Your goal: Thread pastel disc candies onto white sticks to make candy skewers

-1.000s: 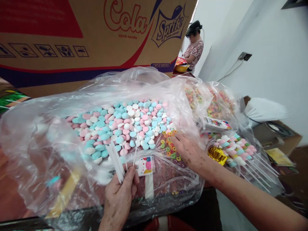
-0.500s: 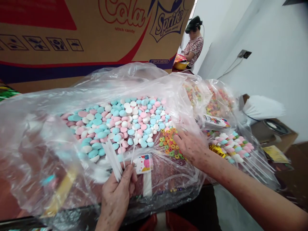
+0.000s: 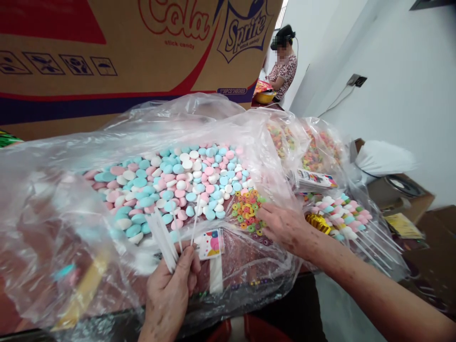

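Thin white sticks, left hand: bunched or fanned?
Partly fanned: some thin white sticks lean left, bundled in the left hand; two others stand apart.

The left hand [image 3: 171,287] was bare, uncovered through the visible part of the wrist [image 3: 158,320]. The right hand [image 3: 285,228] was likewise bare, its forearm [image 3: 359,282] uncovered along the whole visible length. Small scattered marks were noted on both hands. Red material [image 3: 256,329] with a pale upright band [image 3: 237,327] showed below; whether worn could not be determined.
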The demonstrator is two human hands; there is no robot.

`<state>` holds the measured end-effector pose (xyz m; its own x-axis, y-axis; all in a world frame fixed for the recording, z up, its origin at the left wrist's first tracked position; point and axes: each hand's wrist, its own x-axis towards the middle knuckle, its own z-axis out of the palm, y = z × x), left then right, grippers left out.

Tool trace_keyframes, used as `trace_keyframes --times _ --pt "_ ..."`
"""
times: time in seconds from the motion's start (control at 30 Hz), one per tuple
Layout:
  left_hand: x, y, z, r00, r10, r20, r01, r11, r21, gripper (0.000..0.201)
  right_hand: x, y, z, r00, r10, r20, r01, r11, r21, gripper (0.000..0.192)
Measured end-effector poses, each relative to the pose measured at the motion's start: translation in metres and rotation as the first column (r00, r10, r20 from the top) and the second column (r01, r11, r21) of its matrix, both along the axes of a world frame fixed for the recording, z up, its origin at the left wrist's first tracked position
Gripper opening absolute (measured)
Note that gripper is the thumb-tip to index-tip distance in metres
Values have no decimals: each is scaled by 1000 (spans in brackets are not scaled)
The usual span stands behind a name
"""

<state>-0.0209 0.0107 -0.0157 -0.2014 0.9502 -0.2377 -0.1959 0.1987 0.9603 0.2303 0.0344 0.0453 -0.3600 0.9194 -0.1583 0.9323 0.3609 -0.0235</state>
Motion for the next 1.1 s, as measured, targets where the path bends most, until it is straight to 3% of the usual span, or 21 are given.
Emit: trace_keyframes --times 0.1,0.27,0.43,0.6,0.73,0.9,1.1 --pt "-2 -1 0 1000 -25 -3 25 999 -25 41 -3 -8 -5 998 7 60 -6 1000 -11 15" --pt "-2 1 -3 1000 15 11 -14 999 -46 44 -9 -10 -21 991 -80 105 65 989 133 21" --pt "-2 1 -5 1000 1 6 -1 999 -47 47 -23 -14 -26 990 -135 50 119 962 246 19" --pt "-3 1 -6 1000 -1 17 2 999 -41 50 -39 -12 -44 996 -40 -84 65 944 324 11" --pt "-2 2 -5 1000 -11 13 11 999 -35 51 -35 -6 -53 997 -38 -63 57 945 321 9" --pt "-1 -1 -3 999 17 33 -16 999 -31 49 -38 -1 -41 995 -94 -40 102 954 283 18" --pt "-2 -3 -3 998 7 68 -5 1000 -30 47 -70 12 -13 987 -64 -150 89 981 171 20"
